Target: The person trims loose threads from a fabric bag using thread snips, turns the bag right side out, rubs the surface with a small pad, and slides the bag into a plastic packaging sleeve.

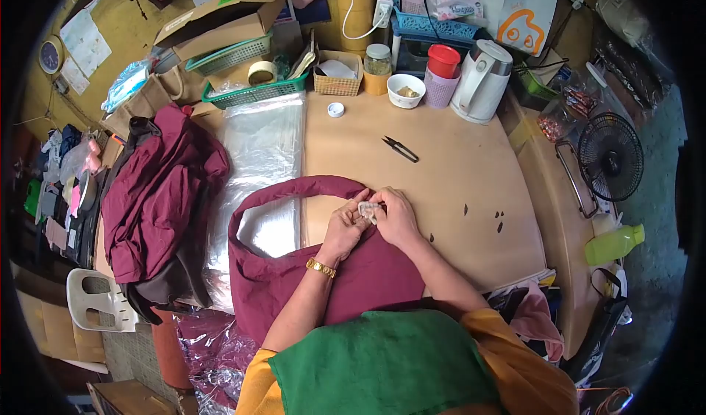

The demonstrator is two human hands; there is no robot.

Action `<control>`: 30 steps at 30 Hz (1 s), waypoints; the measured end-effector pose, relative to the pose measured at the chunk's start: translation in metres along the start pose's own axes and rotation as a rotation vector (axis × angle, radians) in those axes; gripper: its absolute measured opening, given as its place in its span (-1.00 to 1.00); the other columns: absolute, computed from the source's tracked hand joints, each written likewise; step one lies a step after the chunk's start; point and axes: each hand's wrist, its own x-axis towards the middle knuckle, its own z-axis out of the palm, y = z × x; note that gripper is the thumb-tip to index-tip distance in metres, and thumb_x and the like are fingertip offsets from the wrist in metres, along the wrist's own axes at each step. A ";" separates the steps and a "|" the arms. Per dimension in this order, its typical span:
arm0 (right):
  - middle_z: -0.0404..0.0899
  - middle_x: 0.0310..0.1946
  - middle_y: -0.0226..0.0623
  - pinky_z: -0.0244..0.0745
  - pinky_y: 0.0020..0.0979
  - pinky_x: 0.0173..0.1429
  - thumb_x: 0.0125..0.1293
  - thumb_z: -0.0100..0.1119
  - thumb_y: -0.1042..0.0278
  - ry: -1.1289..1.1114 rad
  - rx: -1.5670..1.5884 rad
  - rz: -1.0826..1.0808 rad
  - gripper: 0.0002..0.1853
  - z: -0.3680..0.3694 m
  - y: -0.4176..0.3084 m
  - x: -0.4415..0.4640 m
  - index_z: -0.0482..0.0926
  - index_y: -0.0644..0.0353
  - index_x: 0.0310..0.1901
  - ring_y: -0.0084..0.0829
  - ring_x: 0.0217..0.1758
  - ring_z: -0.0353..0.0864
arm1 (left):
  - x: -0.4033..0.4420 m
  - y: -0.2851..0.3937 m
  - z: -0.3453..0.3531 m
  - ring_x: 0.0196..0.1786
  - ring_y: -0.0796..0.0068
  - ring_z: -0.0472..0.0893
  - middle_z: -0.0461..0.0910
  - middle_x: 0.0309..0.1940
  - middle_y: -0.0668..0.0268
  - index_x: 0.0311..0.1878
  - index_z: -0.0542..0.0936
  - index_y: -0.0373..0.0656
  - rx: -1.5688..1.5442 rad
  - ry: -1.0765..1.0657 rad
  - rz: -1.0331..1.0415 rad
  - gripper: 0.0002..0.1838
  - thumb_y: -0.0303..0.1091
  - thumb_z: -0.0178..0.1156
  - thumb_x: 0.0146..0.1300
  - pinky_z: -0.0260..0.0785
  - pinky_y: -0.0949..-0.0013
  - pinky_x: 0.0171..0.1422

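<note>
A maroon cloth bag (360, 279) with a wide loop strap lies on the table before me. Over its upper edge, both hands meet around a small whitish, partly see-through item (367, 210). My left hand (346, 227), with a gold watch on the wrist, has its fingers closed on the item from the left. From the right, my right hand (393, 215) pinches the same item. Its exact nature is too small to tell. Black thread snips (401, 149) lie on the table beyond my hands.
Clear plastic sheets (261, 147) run beneath the strap. A maroon and dark cloth pile (158, 194) is at left. A white cap (335, 110), a bowl (406, 91), baskets and a kettle (482, 82) line the back. A black fan (610, 156) stands at right.
</note>
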 end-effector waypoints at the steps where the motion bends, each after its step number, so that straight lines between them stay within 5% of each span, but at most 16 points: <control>1: 0.61 -0.26 -0.11 0.51 -0.21 0.02 0.16 0.22 0.61 -0.091 0.030 0.099 -0.83 0.004 0.003 0.005 0.56 0.24 -0.19 -0.09 -0.10 0.60 | 0.001 0.000 -0.001 0.05 0.63 0.59 0.61 0.10 0.29 0.49 0.22 -0.30 0.000 0.005 0.004 -0.31 -0.77 0.09 0.28 0.47 0.54 0.15; 3: 0.63 -0.26 -0.09 0.52 -0.18 -0.01 0.21 0.17 0.60 -0.066 -0.006 0.076 -0.89 0.009 0.005 0.009 0.54 0.27 -0.22 -0.09 -0.16 0.62 | 0.002 -0.001 0.000 0.04 0.66 0.58 0.61 0.06 0.32 0.49 0.23 -0.30 -0.044 0.044 0.013 -0.29 -0.81 0.08 0.25 0.43 0.58 0.15; 5: 0.66 -0.27 -0.07 0.55 -0.11 -0.10 0.26 0.09 0.59 0.051 -0.098 0.281 -0.91 0.008 0.009 0.015 0.52 0.32 -0.20 -0.01 -0.27 0.64 | -0.001 -0.001 -0.004 0.04 0.64 0.58 0.61 0.06 0.31 0.49 0.22 -0.31 -0.031 0.011 -0.004 -0.30 -0.80 0.08 0.26 0.43 0.58 0.16; 7: 0.67 -0.32 -0.09 0.56 -0.09 -0.20 0.31 0.08 0.53 0.130 0.418 0.576 -0.91 0.004 0.030 0.030 0.52 0.33 -0.19 -0.01 -0.39 0.64 | 0.000 -0.001 -0.007 0.04 0.63 0.59 0.61 0.06 0.30 0.49 0.21 -0.33 -0.013 -0.018 -0.012 -0.30 -0.80 0.08 0.27 0.43 0.57 0.17; 9: 0.66 -0.29 -0.09 0.54 -0.10 -0.11 0.27 0.13 0.53 0.085 0.538 0.525 -0.89 0.005 0.038 0.027 0.53 0.32 -0.19 -0.07 -0.28 0.65 | 0.001 -0.004 -0.008 0.04 0.65 0.58 0.60 0.08 0.29 0.49 0.19 -0.32 -0.133 0.003 -0.047 -0.30 -0.77 0.08 0.29 0.41 0.57 0.19; 11: 0.65 -0.23 -0.05 0.51 -0.10 0.00 0.23 0.14 0.53 -0.147 0.204 -0.103 -0.90 0.004 0.026 0.009 0.53 0.29 -0.21 -0.07 -0.14 0.63 | -0.001 -0.003 -0.007 0.04 0.67 0.56 0.59 0.10 0.30 0.50 0.17 -0.30 -0.158 -0.009 -0.036 -0.30 -0.76 0.08 0.29 0.39 0.58 0.20; 12: 0.64 -0.16 -0.01 0.46 -0.12 0.08 0.20 0.15 0.54 -0.154 -0.028 -0.031 -0.90 0.000 0.008 0.005 0.53 0.28 -0.24 -0.05 -0.01 0.60 | -0.002 -0.002 -0.006 0.04 0.69 0.55 0.57 0.11 0.30 0.51 0.15 -0.29 -0.184 -0.024 -0.028 -0.29 -0.76 0.08 0.30 0.38 0.58 0.22; 19: 0.63 -0.21 -0.04 0.51 -0.11 -0.04 0.22 0.10 0.57 0.073 0.004 0.327 -0.90 0.014 0.025 0.023 0.51 0.28 -0.22 -0.01 -0.14 0.61 | 0.001 -0.007 -0.014 0.12 0.59 0.54 0.55 0.09 0.28 0.52 0.11 -0.25 -0.132 -0.083 -0.015 -0.27 -0.76 0.06 0.30 0.36 0.53 0.26; 21: 0.62 -0.22 -0.05 0.52 -0.11 -0.09 0.24 0.11 0.56 0.000 0.528 0.410 -0.90 0.007 0.030 0.026 0.50 0.27 -0.21 0.00 -0.17 0.61 | 0.001 -0.006 -0.009 0.10 0.59 0.53 0.53 0.06 0.31 0.51 0.13 -0.23 -0.243 -0.007 0.012 -0.29 -0.77 0.04 0.30 0.36 0.55 0.24; 23: 0.62 -0.20 -0.05 0.51 -0.11 -0.07 0.24 0.13 0.53 -0.017 0.474 0.226 -0.90 0.001 0.017 0.015 0.51 0.25 -0.20 0.01 -0.16 0.61 | 0.000 -0.001 -0.006 0.06 0.63 0.52 0.53 0.04 0.32 0.50 0.13 -0.22 -0.253 -0.025 0.010 -0.29 -0.77 0.03 0.30 0.35 0.57 0.22; 25: 0.62 -0.17 -0.07 0.52 -0.12 -0.04 0.24 0.13 0.53 -0.112 -0.105 -0.075 -0.88 0.006 0.009 0.006 0.52 0.24 -0.18 0.01 -0.14 0.61 | -0.004 0.000 -0.005 0.01 0.66 0.51 0.53 0.03 0.32 0.50 0.13 -0.21 -0.263 -0.043 -0.008 -0.29 -0.78 0.03 0.29 0.34 0.59 0.20; 27: 0.63 -0.23 -0.09 0.52 -0.09 -0.08 0.25 0.14 0.52 -0.070 -0.074 -0.056 -0.89 0.011 0.017 0.014 0.52 0.24 -0.19 0.05 -0.20 0.60 | 0.000 0.003 -0.003 -0.07 0.66 0.51 0.53 -0.05 0.33 0.50 0.12 -0.21 -0.150 0.011 -0.002 -0.27 -0.79 0.03 0.27 0.35 0.60 0.15; 30: 0.64 -0.38 -0.15 0.53 -0.19 -0.17 0.26 0.18 0.49 0.221 0.156 0.304 -0.88 0.013 0.037 0.036 0.51 0.29 -0.20 -0.14 -0.34 0.63 | -0.005 0.002 -0.004 -0.03 0.60 0.53 0.52 -0.05 0.31 0.51 0.10 -0.23 -0.054 -0.024 0.046 -0.24 -0.81 0.01 0.24 0.37 0.55 0.15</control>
